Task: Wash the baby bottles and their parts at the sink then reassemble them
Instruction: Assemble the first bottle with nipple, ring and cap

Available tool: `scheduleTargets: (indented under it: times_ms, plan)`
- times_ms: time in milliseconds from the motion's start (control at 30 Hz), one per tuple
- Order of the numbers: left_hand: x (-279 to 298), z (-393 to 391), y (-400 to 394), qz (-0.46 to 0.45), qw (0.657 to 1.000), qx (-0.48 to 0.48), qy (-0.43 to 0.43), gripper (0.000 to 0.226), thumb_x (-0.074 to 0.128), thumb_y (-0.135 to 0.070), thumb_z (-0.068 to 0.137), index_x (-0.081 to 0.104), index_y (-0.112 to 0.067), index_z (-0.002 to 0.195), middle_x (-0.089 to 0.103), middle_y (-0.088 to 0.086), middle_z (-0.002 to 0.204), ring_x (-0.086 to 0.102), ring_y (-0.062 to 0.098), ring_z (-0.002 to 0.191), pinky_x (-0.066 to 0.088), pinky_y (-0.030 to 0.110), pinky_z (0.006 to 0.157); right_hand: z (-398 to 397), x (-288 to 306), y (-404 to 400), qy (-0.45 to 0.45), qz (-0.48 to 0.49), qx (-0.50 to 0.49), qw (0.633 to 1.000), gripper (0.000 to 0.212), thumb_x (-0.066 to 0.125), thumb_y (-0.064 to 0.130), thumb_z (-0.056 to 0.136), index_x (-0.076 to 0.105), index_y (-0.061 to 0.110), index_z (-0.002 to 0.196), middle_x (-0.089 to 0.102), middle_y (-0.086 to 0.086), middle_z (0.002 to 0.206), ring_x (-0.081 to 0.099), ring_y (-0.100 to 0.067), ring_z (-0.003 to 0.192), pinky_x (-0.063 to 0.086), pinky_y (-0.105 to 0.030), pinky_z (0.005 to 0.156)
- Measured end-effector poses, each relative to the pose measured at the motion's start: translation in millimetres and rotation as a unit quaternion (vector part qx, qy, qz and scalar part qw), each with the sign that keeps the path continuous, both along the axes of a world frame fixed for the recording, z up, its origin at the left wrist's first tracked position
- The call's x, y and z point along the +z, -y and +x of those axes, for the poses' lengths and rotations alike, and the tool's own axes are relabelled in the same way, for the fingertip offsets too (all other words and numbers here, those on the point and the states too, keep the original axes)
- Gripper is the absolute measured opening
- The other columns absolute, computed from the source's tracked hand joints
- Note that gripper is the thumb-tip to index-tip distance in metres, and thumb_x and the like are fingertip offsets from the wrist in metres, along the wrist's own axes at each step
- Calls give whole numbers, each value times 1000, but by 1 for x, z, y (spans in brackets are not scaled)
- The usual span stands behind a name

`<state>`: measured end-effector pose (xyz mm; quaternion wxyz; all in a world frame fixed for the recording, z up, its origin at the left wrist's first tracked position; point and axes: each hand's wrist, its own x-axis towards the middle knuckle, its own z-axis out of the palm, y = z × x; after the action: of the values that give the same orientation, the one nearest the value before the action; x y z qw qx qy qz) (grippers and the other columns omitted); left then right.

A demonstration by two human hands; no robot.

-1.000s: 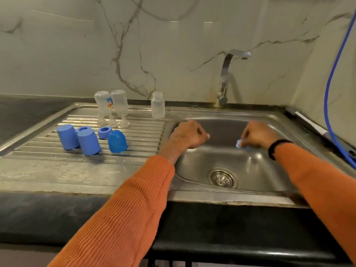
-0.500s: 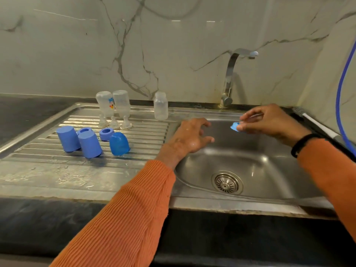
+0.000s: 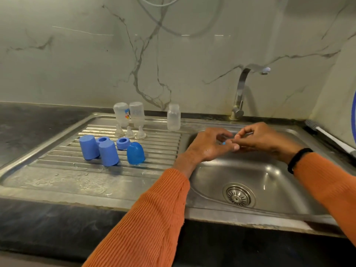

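Both hands over the sink basin (image 3: 265, 176), small blue ring (image 3: 223, 143) passed between them.

Left hand (image 3: 207, 145) and right hand (image 3: 264, 136) meeting fingertip to fingertip, fingers curled, pinching the blue ring; mostly hidden, exact grip unclear. Kept over the basin, probably so drips fall in. Tap (image 3: 244, 87) not visibly running. Three clear bottles (image 3: 173, 117), three teats (image 3: 130, 132), blue caps (image 3: 88, 147) and two more rings (image 3: 123, 143) parked apart on the ribbed drainboard (image 3: 57, 151) to drain. Reassembly not started.

3 clear bottles (image 3: 174, 117), 3 teats (image 3: 130, 132), blue caps (image 3: 107, 153) upright on drainboard.
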<state>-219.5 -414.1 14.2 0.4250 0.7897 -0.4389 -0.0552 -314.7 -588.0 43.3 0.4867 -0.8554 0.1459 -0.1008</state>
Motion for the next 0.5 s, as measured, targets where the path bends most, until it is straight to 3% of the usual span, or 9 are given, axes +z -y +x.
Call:
scheduleTargets:
  times_ms: [100, 200, 267, 367, 433, 500]
  plan:
    - [-2, 3, 1, -43, 998, 48, -28, 30, 83, -41, 82, 80, -26, 107, 77, -6, 99, 69, 7, 92, 49, 17, 76, 12, 5, -5, -16, 36, 5, 999, 47, 88, 29, 77, 71, -7, 103, 79, -18, 89, 78, -30, 88, 65, -32, 77]
    - [-7, 8, 3, -90, 982, 107, -128, 36, 86, -52, 65, 77, -26, 88, 78, 3, 87, 75, 19, 85, 62, 37, 80, 25, 16, -13, -33, 71, 32, 996, 50, 84, 33, 78, 72, -7, 104, 78, -21, 97, 77, -31, 93, 65, -33, 80]
    - [-11, 15, 3, -118, 967, 134, -183, 37, 81, -55, 61, 74, -22, 77, 77, 11, 82, 76, 28, 82, 63, 48, 79, 37, 24, -17, -53, 33, 36, 997, 50, 81, 38, 79, 73, -5, 104, 78, -21, 95, 77, -28, 88, 65, -34, 80]
    - [-11, 20, -2, -121, 947, 159, -253, 30, 85, -35, 77, 69, -10, 79, 73, 14, 81, 75, 30, 77, 64, 49, 77, 64, 38, -30, 1, -119, 12, 993, 41, 83, 44, 80, 76, 7, 96, 78, -13, 88, 77, -24, 85, 65, -39, 81]
    - [-12, 21, -2, -153, 910, 158, -351, 21, 81, -19, 87, 63, -7, 86, 69, 16, 89, 70, 30, 68, 65, 41, 66, 85, 51, -54, 61, -148, 37, 986, 31, 82, 37, 85, 76, 9, 96, 78, -10, 89, 77, -20, 82, 65, -35, 76]
    - [-12, 24, 0, -192, 864, 131, -446, 20, 74, -12, 92, 63, -3, 106, 68, 22, 101, 67, 26, 59, 61, 31, 51, 110, 65, -90, 69, -154, 109, 980, 24, 80, 25, 90, 74, 4, 101, 78, -12, 90, 77, -17, 77, 63, -27, 68]
